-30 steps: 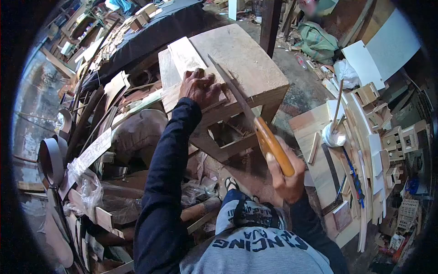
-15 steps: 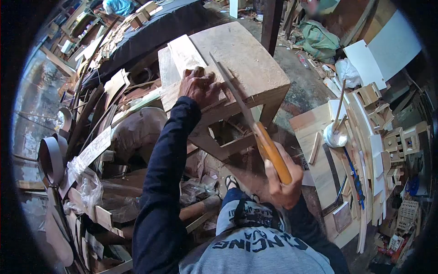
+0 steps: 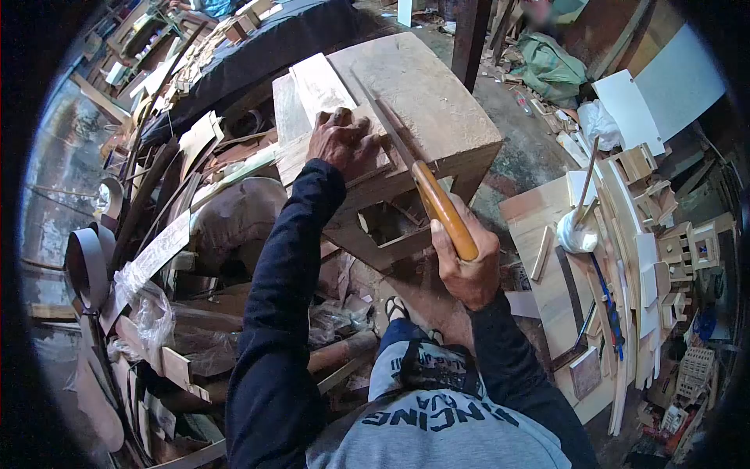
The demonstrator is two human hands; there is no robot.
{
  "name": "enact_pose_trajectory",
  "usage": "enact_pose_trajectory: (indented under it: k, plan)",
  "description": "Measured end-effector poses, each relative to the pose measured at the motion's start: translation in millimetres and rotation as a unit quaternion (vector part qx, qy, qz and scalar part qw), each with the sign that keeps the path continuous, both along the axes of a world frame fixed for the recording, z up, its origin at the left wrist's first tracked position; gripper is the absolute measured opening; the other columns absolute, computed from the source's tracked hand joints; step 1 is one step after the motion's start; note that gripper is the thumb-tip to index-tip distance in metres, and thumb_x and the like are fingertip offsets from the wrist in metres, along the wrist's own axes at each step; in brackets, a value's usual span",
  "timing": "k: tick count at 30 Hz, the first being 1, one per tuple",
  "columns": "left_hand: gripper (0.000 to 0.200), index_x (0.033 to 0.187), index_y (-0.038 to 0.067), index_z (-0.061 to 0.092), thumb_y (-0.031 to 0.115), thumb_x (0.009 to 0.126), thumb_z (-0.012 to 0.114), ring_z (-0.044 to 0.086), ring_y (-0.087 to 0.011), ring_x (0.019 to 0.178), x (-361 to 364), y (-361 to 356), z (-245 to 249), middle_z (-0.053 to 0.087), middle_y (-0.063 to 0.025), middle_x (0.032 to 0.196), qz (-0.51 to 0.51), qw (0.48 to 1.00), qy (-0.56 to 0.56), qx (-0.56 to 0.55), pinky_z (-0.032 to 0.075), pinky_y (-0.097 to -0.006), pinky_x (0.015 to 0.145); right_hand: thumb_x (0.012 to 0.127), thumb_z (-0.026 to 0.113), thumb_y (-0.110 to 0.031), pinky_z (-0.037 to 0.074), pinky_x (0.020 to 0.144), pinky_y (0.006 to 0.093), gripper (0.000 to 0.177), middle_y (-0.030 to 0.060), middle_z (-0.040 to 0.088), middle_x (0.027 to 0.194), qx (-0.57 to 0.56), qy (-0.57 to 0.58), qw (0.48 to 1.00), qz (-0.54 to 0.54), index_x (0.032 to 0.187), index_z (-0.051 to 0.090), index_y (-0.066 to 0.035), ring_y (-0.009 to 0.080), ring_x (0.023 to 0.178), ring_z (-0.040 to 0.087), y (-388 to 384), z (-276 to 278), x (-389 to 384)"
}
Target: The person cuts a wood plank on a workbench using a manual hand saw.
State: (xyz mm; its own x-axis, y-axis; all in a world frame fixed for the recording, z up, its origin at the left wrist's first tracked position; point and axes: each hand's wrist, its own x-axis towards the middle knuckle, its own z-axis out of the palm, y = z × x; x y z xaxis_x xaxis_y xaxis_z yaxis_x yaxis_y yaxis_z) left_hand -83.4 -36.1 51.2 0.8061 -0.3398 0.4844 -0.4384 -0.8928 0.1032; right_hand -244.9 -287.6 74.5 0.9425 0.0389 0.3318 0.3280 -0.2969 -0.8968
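A hand saw with an orange-brown wooden handle (image 3: 447,213) is gripped in my right hand (image 3: 471,254). Its narrow blade (image 3: 394,134) points up and left across the near edge of a wooden workbench (image 3: 422,86). My left hand (image 3: 342,142), fingers bent, presses down on a wooden piece (image 3: 379,162) at the bench's near edge, just left of the blade. Beyond that hand a pale board (image 3: 320,84) lies flat on the bench top. The spot where blade meets wood is partly hidden by my fingers.
Scrap wood and clear plastic (image 3: 148,309) are piled at left. On the right, boards (image 3: 547,293) hold a white container (image 3: 576,233) with sticks and a blue tool (image 3: 612,316). A dark post (image 3: 471,43) stands behind the bench. Part of another person shows at the top left.
My right hand and the saw have moved up and forward, towards the bench. My left hand stays in nearly the same place on the wood.
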Motion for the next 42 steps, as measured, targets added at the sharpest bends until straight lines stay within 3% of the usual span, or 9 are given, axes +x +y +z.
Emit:
enact_pose_trajectory:
  k: [3,12,16,23,26,33,38,41,42]
  plan:
    - [0.04,0.109,0.008,0.071,0.04,0.087,0.062,0.053,-0.0403,0.102,1.1,-1.6,1.4,0.063,-0.0206,0.111,0.009,0.999,0.032,-0.015,0.043,-0.0464,0.093,0.09,0.061,-0.012,0.056,0.075,0.0359,0.04,0.0257,0.068,0.104,-0.024,-0.067,0.997,-0.024,0.126,0.057,0.003,0.0344,0.089,0.072,-13.1,-0.6,-19.2]
    - [0.039,0.109,0.011,0.071,0.043,0.088,0.062,0.052,-0.0404,0.106,-2.6,-2.6,2.8,0.061,-0.0202,0.12,0.033,0.998,0.049,-0.005,0.043,-0.0463,0.094,0.092,0.059,-0.01,0.054,0.077,0.0344,0.036,0.022,0.067,0.103,-0.019,0.028,0.999,-0.004,0.126,0.057,0.001,0.0289,0.088,0.07,-7.1,19.3,-13.4]
    - [0.038,0.109,0.012,0.071,0.044,0.088,0.062,0.052,-0.0402,0.105,7.4,0.4,-2.4,0.062,-0.0197,0.117,0.025,1.0,0.011,0.006,0.044,-0.0466,0.093,0.091,0.06,-0.012,0.054,0.079,0.0352,0.037,0.0227,0.067,0.103,-0.056,-0.061,0.997,-0.005,0.125,0.057,0.003,0.0305,0.089,0.07,-40.6,8.9,-50.3]
    - [0.039,0.107,0.009,0.073,0.042,0.088,0.064,0.052,-0.038,0.103,-2.9,-5.0,6.9,0.062,-0.0196,0.113,0.037,0.999,0.039,-0.011,0.044,-0.0459,0.091,0.092,0.057,-0.008,0.049,0.087,0.0315,0.034,0.0202,0.067,0.107,-0.004,0.059,0.998,-0.002,0.122,0.06,0.008,0.0234,0.097,0.066,-27.7,27.6,-33.1]
    - [0.04,0.107,0.009,0.074,0.043,0.088,0.064,0.052,-0.0383,0.103,-4.6,-5.2,9.8,0.063,-0.0203,0.113,0.028,0.999,0.033,-0.032,0.044,-0.0465,0.092,0.093,0.057,-0.007,0.049,0.09,0.0312,0.035,0.019,0.067,0.108,-0.052,0.019,0.998,-0.004,0.124,0.058,0.008,0.0225,0.101,0.065,-41.9,30.1,-56.0]
    - [0.045,0.107,0.004,0.072,0.043,0.086,0.064,0.052,-0.0378,0.102,1.0,-1.7,2.9,0.063,-0.0215,0.109,0.005,1.0,0.022,-0.022,0.042,-0.0464,0.09,0.094,0.056,-0.008,0.048,0.094,0.0315,0.036,0.0174,0.067,0.113,-0.011,0.135,0.99,0.031,0.126,0.057,0.007,0.0224,0.105,0.064,-12.2,55.0,-16.2]
    - [0.041,0.105,0.01,0.075,0.043,0.084,0.062,0.049,-0.0354,0.103,1.2,-1.6,5.1,0.062,-0.0186,0.101,0.005,0.998,0.043,-0.046,0.039,-0.0459,0.093,0.091,0.06,-0.011,0.054,0.075,0.0389,0.037,0.0263,0.065,0.097,-0.009,-0.067,0.998,0.015,0.125,0.055,0.002,0.0357,0.089,0.069,-34.7,30.9,-44.9]
    - [0.039,0.105,0.011,0.075,0.042,0.086,0.06,0.05,-0.0354,0.101,3.2,0.7,0.8,0.062,-0.0197,0.102,-0.005,0.999,0.032,-0.004,0.039,-0.0455,0.093,0.094,0.059,-0.011,0.051,0.08,0.0348,0.036,0.022,0.066,0.098,-0.024,0.066,0.997,0.023,0.124,0.057,0.007,0.0227,0.09,0.066,-7.5,42.2,-7.0]
    - [0.04,0.105,0.009,0.073,0.041,0.086,0.059,0.052,-0.0355,0.098,6.8,0.7,-1.8,0.061,-0.0199,0.099,-0.011,1.0,0.013,-0.007,0.038,-0.0455,0.092,0.094,0.059,-0.01,0.051,0.079,0.0353,0.035,0.0226,0.066,0.097,-0.01,-0.016,1.0,0.017,0.124,0.058,0.007,0.0242,0.087,0.066,3.1,31.0,11.6]
